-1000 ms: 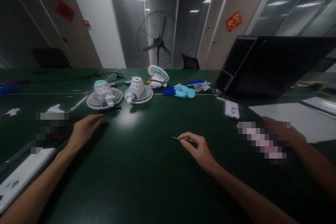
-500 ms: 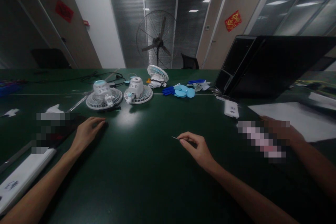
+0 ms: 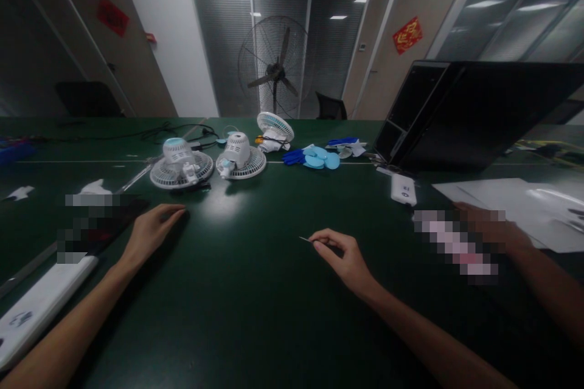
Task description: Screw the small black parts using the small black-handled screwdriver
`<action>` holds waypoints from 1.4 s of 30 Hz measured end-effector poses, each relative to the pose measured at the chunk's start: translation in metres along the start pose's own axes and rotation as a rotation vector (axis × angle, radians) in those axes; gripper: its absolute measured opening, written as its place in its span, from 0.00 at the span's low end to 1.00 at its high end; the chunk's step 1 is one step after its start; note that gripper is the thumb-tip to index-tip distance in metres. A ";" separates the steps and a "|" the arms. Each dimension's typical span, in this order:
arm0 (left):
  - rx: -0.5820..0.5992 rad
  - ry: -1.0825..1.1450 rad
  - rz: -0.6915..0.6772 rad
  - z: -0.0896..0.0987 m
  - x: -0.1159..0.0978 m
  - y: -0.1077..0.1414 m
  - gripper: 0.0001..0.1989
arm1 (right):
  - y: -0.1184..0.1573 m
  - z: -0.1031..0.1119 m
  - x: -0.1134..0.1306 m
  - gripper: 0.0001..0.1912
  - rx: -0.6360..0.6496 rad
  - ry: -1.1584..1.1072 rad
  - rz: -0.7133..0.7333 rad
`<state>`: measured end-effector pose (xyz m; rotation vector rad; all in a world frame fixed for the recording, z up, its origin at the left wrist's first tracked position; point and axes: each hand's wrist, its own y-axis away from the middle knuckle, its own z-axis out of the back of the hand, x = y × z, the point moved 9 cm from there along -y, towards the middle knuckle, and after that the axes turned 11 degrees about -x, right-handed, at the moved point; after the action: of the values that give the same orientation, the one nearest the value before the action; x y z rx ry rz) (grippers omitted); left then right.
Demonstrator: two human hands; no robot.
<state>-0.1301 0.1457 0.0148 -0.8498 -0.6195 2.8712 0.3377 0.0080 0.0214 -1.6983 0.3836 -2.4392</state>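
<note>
My right hand [image 3: 340,252] pinches a thin metal piece [image 3: 305,239] between thumb and fingertips, its tip pointing left over the dark green table [image 3: 255,316]. On the left, my left hand [image 3: 152,228] rests on the tabletop with its fingers together; whether anything small is between thumb and fingers is hidden. Beyond it lie two small white fans, one [image 3: 181,164] nearest that hand and another [image 3: 241,157] to its right, both grille down. A third white fan [image 3: 275,132] is tilted behind them.
Blue gloves with light blue blades [image 3: 314,157] lie beyond my right hand. A black monitor [image 3: 465,115], white device [image 3: 403,189] and papers [image 3: 497,191] are at right, with another person's hand [image 3: 493,228]. A white bar-shaped device [image 3: 45,307] lies at left.
At the far right, a shiny, clear-looking item now shows over the papers. The view has shifted very slightly; both my hands keep their places and the thin piece stays pinched.
</note>
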 end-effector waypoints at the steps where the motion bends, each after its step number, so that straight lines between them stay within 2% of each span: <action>1: -0.011 0.010 0.009 0.001 0.001 0.000 0.35 | 0.000 0.000 0.000 0.10 -0.001 -0.001 -0.002; 6: -0.046 0.013 0.041 0.002 0.006 0.000 0.35 | -0.001 0.000 0.002 0.10 -0.015 -0.002 0.002; 10: -0.023 0.005 0.045 -0.001 0.010 0.000 0.33 | -0.001 0.000 0.002 0.10 -0.015 0.005 0.006; 15: 0.002 -0.014 0.119 -0.002 0.021 0.001 0.32 | -0.001 0.000 0.000 0.10 -0.017 0.007 0.009; 21: -0.007 0.040 0.102 -0.002 0.014 0.004 0.32 | -0.002 0.000 0.002 0.10 -0.019 0.016 0.019; 25: -0.005 0.062 0.121 -0.003 0.016 0.002 0.32 | -0.002 0.000 0.005 0.10 -0.021 0.026 0.028; 32: 0.019 0.080 0.274 -0.006 0.032 0.000 0.31 | -0.001 -0.002 0.003 0.10 0.001 0.015 0.027; 42: 0.035 0.304 0.449 -0.012 0.054 -0.005 0.29 | 0.000 -0.002 0.002 0.10 -0.005 0.035 0.014</action>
<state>-0.1698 0.1649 -0.0193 -1.5544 -0.3809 3.0076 0.3346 0.0082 0.0228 -1.6512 0.4040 -2.4632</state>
